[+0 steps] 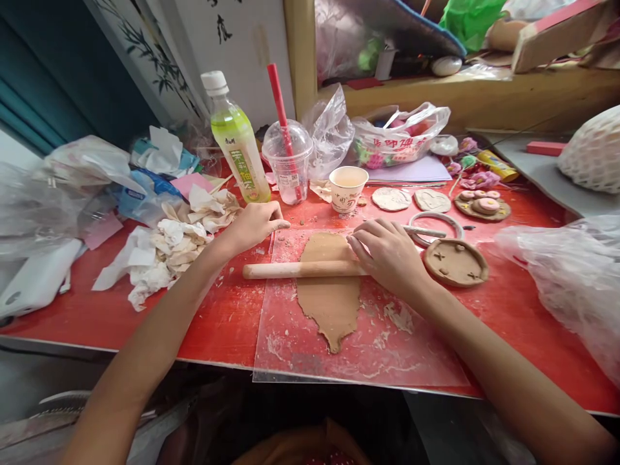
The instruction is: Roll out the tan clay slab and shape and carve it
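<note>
A red tabletop (208, 329), dusted with pale crumbs, stood against a wall, with a clear sheet (421, 361) along its near edge. On that sheet lay a flat brown clay slab (332, 310), ragged and tapering at its near end, and across it rested a wooden rolling pin (276, 270). The right hand (392, 252) covered the pin's right end, fingers bent and close together, their tips past the pin over the slab's right edge; whether they gripped the wood I could not tell. The left hand (259, 225) was beyond the pin's left end, apart from it, fingers curled in; whether they were closed on anything was hidden. A clay dish (455, 265) sat just beside the right wrist.
</note>
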Demonstrator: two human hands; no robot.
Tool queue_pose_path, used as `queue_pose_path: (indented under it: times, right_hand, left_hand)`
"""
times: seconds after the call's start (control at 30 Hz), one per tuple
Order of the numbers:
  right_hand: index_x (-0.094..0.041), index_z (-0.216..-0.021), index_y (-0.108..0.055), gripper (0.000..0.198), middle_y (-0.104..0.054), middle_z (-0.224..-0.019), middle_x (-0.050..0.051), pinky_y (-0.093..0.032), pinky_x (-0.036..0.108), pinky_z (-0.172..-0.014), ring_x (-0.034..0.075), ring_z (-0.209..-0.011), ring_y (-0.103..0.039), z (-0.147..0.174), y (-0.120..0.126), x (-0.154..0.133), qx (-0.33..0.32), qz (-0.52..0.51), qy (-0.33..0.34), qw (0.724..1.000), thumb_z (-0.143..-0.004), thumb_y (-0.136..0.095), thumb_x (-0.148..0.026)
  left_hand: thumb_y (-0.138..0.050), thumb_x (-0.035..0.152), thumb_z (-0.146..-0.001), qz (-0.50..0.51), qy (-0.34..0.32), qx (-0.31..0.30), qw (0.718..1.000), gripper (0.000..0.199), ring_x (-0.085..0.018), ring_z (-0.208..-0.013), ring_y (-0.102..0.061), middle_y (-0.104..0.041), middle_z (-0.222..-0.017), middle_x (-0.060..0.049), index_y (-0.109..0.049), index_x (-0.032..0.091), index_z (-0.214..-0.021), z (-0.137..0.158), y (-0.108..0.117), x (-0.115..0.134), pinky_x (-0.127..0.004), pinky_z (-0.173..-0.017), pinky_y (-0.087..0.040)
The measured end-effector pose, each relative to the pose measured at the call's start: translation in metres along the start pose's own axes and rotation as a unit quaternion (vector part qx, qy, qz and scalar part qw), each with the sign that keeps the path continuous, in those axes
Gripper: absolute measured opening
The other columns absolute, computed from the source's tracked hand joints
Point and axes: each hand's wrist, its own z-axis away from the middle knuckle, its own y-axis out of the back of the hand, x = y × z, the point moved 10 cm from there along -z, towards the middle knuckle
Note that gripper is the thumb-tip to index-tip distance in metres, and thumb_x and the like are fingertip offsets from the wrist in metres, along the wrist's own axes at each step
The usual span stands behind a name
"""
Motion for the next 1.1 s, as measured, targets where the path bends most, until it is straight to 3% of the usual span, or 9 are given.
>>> queue_pose_path:
  times: [0.13, 0.27, 0.47, 0.57, 0.77, 0.93, 1.1]
  right_hand:
    - [-0.017, -0.075, -0.060, 0.034, -0.063, -0.086, 0.006, -0.035, 0.032, -0.076, 0.018, -0.085, -0.052, 0.000, -0.001, 0.000, -0.009, -0.004, 0.000, 1.000, -0.094, -0.034, -0.029]
    - [-0.017, -0.075, -0.060, 0.033, -0.063, -0.086, 0.006, -0.036, 0.033, -0.076, 0.019, -0.085, -0.052, 0.000, -0.002, 0.000, -0.011, -0.005, 0.000, 1.000, -0.094, -0.035, -0.028]
    - [-0.017, -0.075, -0.060, 0.033, -0.063, -0.087, 0.006, -0.036, 0.033, -0.076, 0.019, -0.084, -0.051, 0.000, -0.003, 0.001, -0.009, -0.007, -0.001, 1.000, -0.093, -0.035, -0.029]
    - [-0.017, -0.075, -0.060, 0.033, -0.063, -0.087, 0.006, -0.036, 0.033, -0.076, 0.019, -0.084, -0.051, 0.000, -0.003, 0.001, -0.013, -0.008, -0.001, 1.000, -0.093, -0.035, -0.029]
    - [-0.017, -0.075, -0.059, 0.031, -0.063, -0.086, 0.005, -0.035, 0.033, -0.075, 0.018, -0.084, -0.050, 0.001, -0.004, 0.000, -0.017, -0.009, 0.004, 1.000, -0.093, -0.036, -0.028]
    - [-0.017, -0.075, -0.059, 0.031, -0.063, -0.087, 0.006, -0.034, 0.033, -0.075, 0.019, -0.083, -0.050, 0.001, -0.005, 0.001, -0.018, -0.009, 0.004, 1.000, -0.093, -0.036, -0.028]
    - [-0.018, -0.075, -0.059, 0.031, -0.063, -0.087, 0.007, -0.034, 0.034, -0.074, 0.020, -0.084, -0.050, 0.000, -0.005, 0.000, -0.021, -0.015, 0.006, 1.000, -0.093, -0.036, -0.028]
  left_hand:
    - [-0.060, 0.030, -0.078, 0.015, 0.006, 0.000, 1.000, 0.017, -0.010, -0.059, -0.051, -0.059, -0.066, 0.001, -0.057, 0.015, -0.071, 0.000, 0.002, -0.008, -0.023, -0.057, -0.034]
    - [-0.054, 0.022, -0.078, 0.051, -0.023, -0.042, 0.998, 0.009, -0.011, -0.068, -0.054, -0.062, -0.076, 0.000, -0.060, 0.016, -0.074, 0.001, -0.005, -0.010, -0.023, -0.062, -0.036]
    - [-0.045, 0.011, -0.074, 0.026, -0.053, -0.034, 0.998, 0.018, -0.010, -0.066, -0.052, -0.061, -0.080, 0.000, -0.059, 0.016, -0.083, 0.002, 0.003, -0.009, -0.023, -0.061, -0.036]
    - [-0.045, 0.013, -0.076, 0.010, -0.078, -0.069, 0.995, 0.020, -0.011, -0.071, -0.053, -0.061, -0.085, 0.000, -0.057, 0.018, -0.090, 0.004, 0.000, -0.005, -0.023, -0.064, -0.037]
    - [-0.051, 0.029, -0.079, -0.001, 0.000, -0.096, 0.995, 0.015, -0.013, -0.070, -0.056, -0.064, -0.081, -0.002, -0.058, 0.016, -0.080, 0.005, -0.003, -0.022, -0.023, -0.062, -0.037]
    - [-0.051, 0.027, -0.077, 0.019, -0.038, -0.117, 0.992, 0.017, -0.014, -0.082, -0.058, -0.065, -0.091, -0.002, -0.063, 0.018, -0.083, 0.008, -0.003, -0.016, -0.024, -0.072, -0.041]
    - [-0.046, 0.019, -0.077, 0.015, -0.031, -0.108, 0.994, 0.020, -0.014, -0.081, -0.059, -0.066, -0.090, -0.002, -0.064, 0.018, -0.085, 0.006, -0.002, -0.022, -0.025, -0.074, -0.041]
